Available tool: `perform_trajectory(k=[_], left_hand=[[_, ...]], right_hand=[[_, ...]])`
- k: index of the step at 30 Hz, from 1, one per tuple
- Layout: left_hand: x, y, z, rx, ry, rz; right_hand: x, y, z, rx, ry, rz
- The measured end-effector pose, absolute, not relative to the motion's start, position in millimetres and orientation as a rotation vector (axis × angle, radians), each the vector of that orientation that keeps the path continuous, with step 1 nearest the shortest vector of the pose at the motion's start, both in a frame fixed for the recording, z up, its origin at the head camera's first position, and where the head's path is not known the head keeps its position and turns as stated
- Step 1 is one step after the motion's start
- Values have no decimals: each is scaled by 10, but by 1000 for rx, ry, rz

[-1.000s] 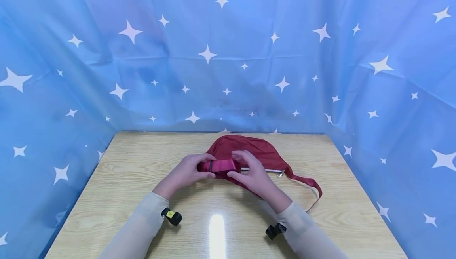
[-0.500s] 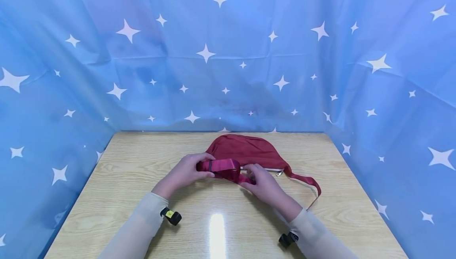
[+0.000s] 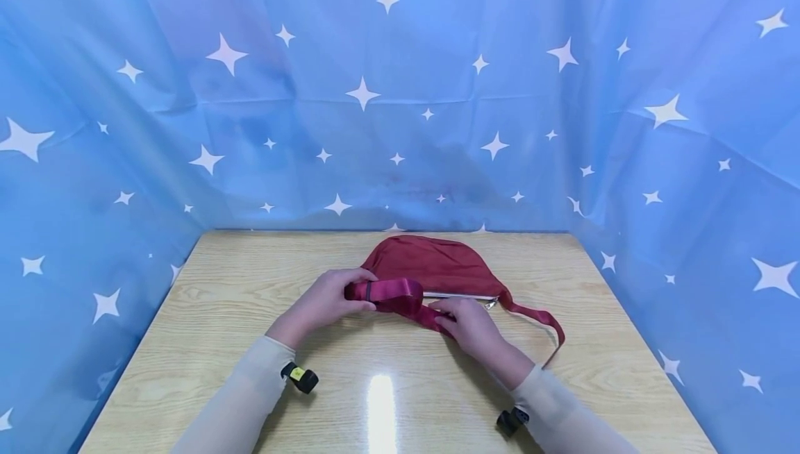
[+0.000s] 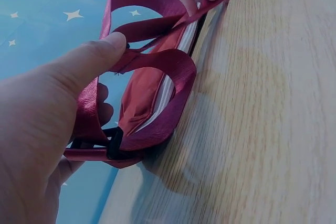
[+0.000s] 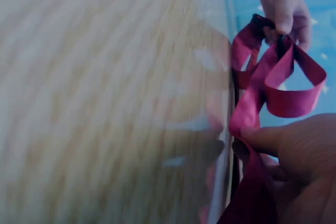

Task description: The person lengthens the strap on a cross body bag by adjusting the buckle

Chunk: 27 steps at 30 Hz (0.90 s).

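Note:
A dark red waist bag (image 3: 431,263) lies on the table with its zipper (image 3: 462,296) toward the person. My left hand (image 3: 328,301) grips the looped red strap (image 4: 181,80) near a black slider buckle (image 4: 114,142) at the bag's left end. Loops of the strap stand out between the hands. Farther right along the same strap, my right hand (image 3: 471,329) pinches it between thumb and fingers, in front of the zipper. In the right wrist view the strap (image 5: 252,103) runs from one hand to the other.
The wooden table (image 3: 250,266) reaches back to a blue curtain (image 3: 400,93) with white stars. From the bag's right end a thin strap tail (image 3: 544,318) curls over the table. Each wrist carries a small black camera (image 3: 305,379).
My right hand has moved right and toward the person, from the strap loop to a stretch farther along, and now pinches it. The left hand has stayed in place.

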<state>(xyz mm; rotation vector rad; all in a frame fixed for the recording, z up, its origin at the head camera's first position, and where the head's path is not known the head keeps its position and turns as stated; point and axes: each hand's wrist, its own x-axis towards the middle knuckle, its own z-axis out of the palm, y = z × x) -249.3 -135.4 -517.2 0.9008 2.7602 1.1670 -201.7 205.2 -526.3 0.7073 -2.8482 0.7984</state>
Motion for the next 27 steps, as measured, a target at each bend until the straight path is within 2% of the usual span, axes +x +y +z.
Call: perform_trajectory(k=[6,18,27], left_hand=[[-2491,-1348,-5169,923,2741,1163],[-2484,-1362,-5142,881,2763,1178],[-2468,-1353,-5118,862,2732,1200]], right_hand=[[-2021,2235,-5237,749,-2808,803],[-1949,2623,-5161,612,-2901,564],[-1963,2393,-5198,533,-2964,556]])
